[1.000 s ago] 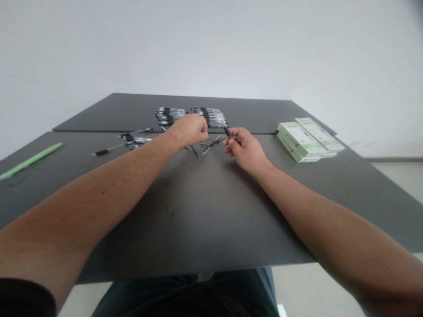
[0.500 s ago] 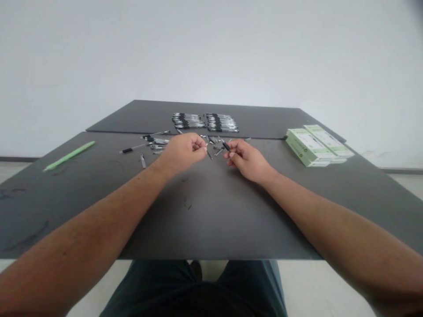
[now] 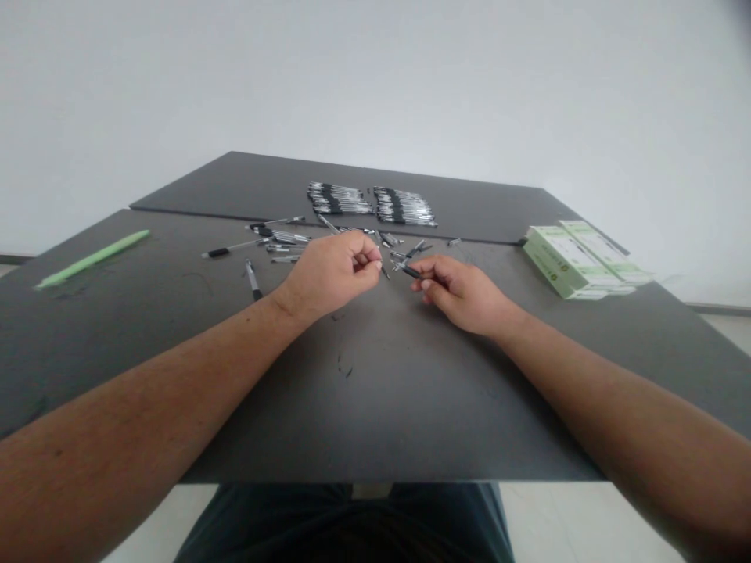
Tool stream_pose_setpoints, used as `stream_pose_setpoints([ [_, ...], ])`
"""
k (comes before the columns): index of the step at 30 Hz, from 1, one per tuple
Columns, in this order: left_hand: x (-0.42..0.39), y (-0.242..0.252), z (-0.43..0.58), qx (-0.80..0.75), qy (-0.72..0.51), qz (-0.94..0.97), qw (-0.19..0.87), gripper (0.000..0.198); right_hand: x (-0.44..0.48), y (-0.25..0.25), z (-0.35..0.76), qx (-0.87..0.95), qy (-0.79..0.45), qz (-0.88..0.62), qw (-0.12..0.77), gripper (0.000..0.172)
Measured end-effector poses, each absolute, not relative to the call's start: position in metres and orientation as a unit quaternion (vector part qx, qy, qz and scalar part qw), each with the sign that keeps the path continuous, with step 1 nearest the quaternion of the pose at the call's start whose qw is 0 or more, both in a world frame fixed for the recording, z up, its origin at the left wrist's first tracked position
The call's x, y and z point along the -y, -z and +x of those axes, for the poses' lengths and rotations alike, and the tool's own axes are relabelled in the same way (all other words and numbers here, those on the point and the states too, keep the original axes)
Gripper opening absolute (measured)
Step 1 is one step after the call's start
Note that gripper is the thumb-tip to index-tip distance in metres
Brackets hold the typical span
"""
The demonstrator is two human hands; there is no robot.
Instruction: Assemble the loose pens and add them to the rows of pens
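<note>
My left hand [image 3: 340,270] is closed in a pinch, and a thin pen refill [image 3: 386,274] with a dark tip sticks out below its fingertips. Facing it, my right hand [image 3: 461,288] grips a clear pen barrel [image 3: 410,270] with a black grip section, its front end pointing left toward the refill. The two hands are a short gap apart, just above the table. Loose clear pens [image 3: 287,237] with black grips lie beyond and left of my left hand. Small pen parts [image 3: 418,247] are scattered behind my fingers, partly hidden by them.
Two neat rows of pens, a left row [image 3: 340,199] and a right row [image 3: 404,206], lie on the far dark table [image 3: 481,203]. Green and white boxes [image 3: 578,262] are stacked at the right. A long light green stick [image 3: 94,259] lies at the left.
The view has shifted slightly. The pen barrel in my right hand has turned from slanting steeply to lying flatter, its end toward my left hand. My left hand keeps its pinch on the refill.
</note>
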State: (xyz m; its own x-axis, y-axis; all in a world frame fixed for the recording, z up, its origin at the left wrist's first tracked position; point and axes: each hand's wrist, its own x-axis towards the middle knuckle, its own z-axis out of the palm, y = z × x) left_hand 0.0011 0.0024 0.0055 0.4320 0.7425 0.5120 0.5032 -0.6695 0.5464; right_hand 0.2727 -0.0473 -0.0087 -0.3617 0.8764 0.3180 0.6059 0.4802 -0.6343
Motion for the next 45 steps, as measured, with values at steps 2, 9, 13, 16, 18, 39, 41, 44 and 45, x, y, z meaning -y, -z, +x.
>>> stream_pose_setpoints([
  [2,-0.0022,-0.0058,0.0008,-0.364,-0.373,0.840,0.152,0.011,0.0483,0.0066,0.2731,0.808,-0.195,-0.459,0.315,0.035],
  [9,-0.0012,-0.0080,-0.0002,-0.346,-0.358,0.858,0.124,0.009,0.0482,0.0055,0.2722,0.813,-0.181,-0.459,0.307,0.037],
  [13,-0.0012,-0.0071,-0.0006,-0.331,-0.353,0.869,0.103,0.009,0.0486,0.0045,0.2709,0.820,-0.176,-0.456,0.299,0.038],
  [16,-0.0011,-0.0062,-0.0012,-0.330,-0.331,0.881,0.078,0.009,0.0488,0.0037,0.2706,0.829,-0.168,-0.448,0.290,0.040],
  [18,-0.0011,-0.0062,-0.0014,-0.325,-0.308,0.893,0.053,0.010,0.0483,0.0039,0.2713,0.837,-0.154,-0.444,0.279,0.042],
  [39,0.0011,-0.0053,0.0015,-0.302,-0.271,0.912,0.060,0.012,0.0472,0.0023,0.2777,0.873,-0.041,-0.439,0.210,0.047],
  [41,0.0018,-0.0036,0.0027,-0.298,-0.283,0.908,0.083,0.011,0.0475,0.0023,0.2771,0.872,-0.044,-0.438,0.212,0.047],
  [44,0.0023,-0.0008,0.0045,-0.299,-0.310,0.894,0.125,0.009,0.0477,0.0028,0.2767,0.871,-0.052,-0.437,0.219,0.049],
  [45,0.0022,0.0001,0.0051,-0.302,-0.317,0.888,0.140,0.009,0.0477,0.0029,0.2765,0.871,-0.055,-0.436,0.222,0.049],
])
